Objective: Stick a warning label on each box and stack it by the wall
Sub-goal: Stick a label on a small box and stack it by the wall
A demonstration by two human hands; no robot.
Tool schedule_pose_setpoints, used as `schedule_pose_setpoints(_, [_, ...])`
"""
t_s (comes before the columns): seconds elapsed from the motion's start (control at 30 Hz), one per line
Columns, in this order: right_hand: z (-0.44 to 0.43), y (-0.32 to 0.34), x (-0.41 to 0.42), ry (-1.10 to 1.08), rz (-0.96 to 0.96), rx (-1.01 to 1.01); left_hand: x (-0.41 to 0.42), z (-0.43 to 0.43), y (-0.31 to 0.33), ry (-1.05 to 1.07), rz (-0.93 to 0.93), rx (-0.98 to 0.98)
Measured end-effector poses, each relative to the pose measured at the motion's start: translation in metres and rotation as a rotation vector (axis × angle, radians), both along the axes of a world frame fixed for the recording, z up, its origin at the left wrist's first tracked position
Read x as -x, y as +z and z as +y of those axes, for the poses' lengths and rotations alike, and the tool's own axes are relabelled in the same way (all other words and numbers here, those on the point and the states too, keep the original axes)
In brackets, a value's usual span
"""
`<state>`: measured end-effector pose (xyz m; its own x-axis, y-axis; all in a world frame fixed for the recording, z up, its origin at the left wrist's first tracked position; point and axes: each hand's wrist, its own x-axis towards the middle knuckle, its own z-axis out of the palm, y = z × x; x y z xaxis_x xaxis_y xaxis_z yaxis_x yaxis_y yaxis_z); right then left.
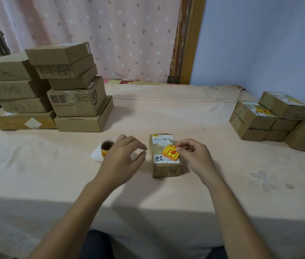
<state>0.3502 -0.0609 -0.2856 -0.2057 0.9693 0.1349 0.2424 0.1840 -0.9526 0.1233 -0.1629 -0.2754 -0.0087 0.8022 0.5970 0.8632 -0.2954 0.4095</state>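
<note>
A small brown cardboard box with a white shipping slip lies in the middle of the table. A yellow and red warning label lies tilted over its top, and my right hand pinches the label's upper right corner. My left hand hovers just left of the box with loosely curled fingers and holds nothing. Behind that hand sits a roll of warning labels with white backing paper trailing from it.
Unlabelled cardboard boxes are piled at the back left of the table. Labelled boxes are stacked at the right by the blue wall. A pink cloth covers the table; a curtain hangs behind.
</note>
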Motion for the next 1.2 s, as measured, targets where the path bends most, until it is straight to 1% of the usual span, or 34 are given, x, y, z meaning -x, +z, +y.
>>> schedule_pose_setpoints(0.17, [0.006, 0.001, -0.001, 0.057, -0.257, -0.207, -0.040, 0.013, -0.013, -0.087, -0.007, 0.014])
schedule_pose_setpoints(0.3, [0.008, -0.003, 0.000, 0.038, -0.552, -0.448, -0.055, 0.019, -0.024, -0.110, 0.071, -0.019])
schedule_pose_setpoints(0.4, [0.007, -0.007, -0.001, -0.010, -0.621, -0.523, -0.055, 0.019, -0.032, -0.109, 0.115, -0.013])
schedule_pose_setpoints(0.47, [0.006, -0.011, -0.002, -0.048, -0.645, -0.504, -0.054, 0.018, -0.036, -0.111, 0.113, -0.005])
schedule_pose_setpoints(0.53, [0.003, -0.016, -0.003, -0.080, -0.625, -0.457, -0.054, 0.016, -0.041, -0.106, 0.055, 0.028])
schedule_pose_setpoints(0.63, [-0.007, -0.022, -0.005, -0.100, -0.519, -0.428, -0.056, 0.013, -0.048, -0.066, -0.102, 0.089])
schedule_pose_setpoints(0.67, [-0.012, -0.023, -0.006, -0.087, -0.536, -0.447, -0.058, 0.012, -0.051, -0.047, -0.164, 0.106])
schedule_pose_setpoints(0.73, [-0.024, -0.026, -0.006, -0.018, -0.632, -0.479, -0.064, 0.010, -0.054, 0.000, -0.283, 0.147])
schedule_pose_setpoints(0.8, [-0.034, -0.024, -0.005, 0.049, -0.670, -0.400, -0.071, 0.008, -0.055, 0.053, -0.381, 0.232])
schedule_pose_setpoints(0.87, [-0.041, -0.023, -0.004, 0.106, -0.603, -0.292, -0.075, 0.007, -0.053, 0.077, -0.471, 0.295])
schedule_pose_setpoints(0.9, [-0.043, -0.021, -0.004, 0.116, -0.538, -0.240, -0.076, 0.007, -0.052, 0.077, -0.523, 0.314])
schedule_pose_setpoints(0.93, [-0.043, -0.019, -0.005, 0.119, -0.446, -0.185, -0.078, 0.007, -0.050, 0.080, -0.564, 0.329])
schedule_pose_setpoints(1.07, [-0.042, -0.013, -0.009, 0.193, 0.063, 0.106, -0.086, 0.008, -0.045, 0.081, -0.658, 0.331])
schedule_pose_setpoints(1.13, [-0.043, -0.015, -0.010, 0.211, 0.215, 0.208, -0.097, 0.008, -0.042, 0.041, -0.745, 0.307])
schedule_pose_setpoints(1.2, [-0.043, -0.015, -0.016, 0.199, 0.333, 0.235, -0.109, 0.009, -0.040, -0.003, -0.806, 0.272])
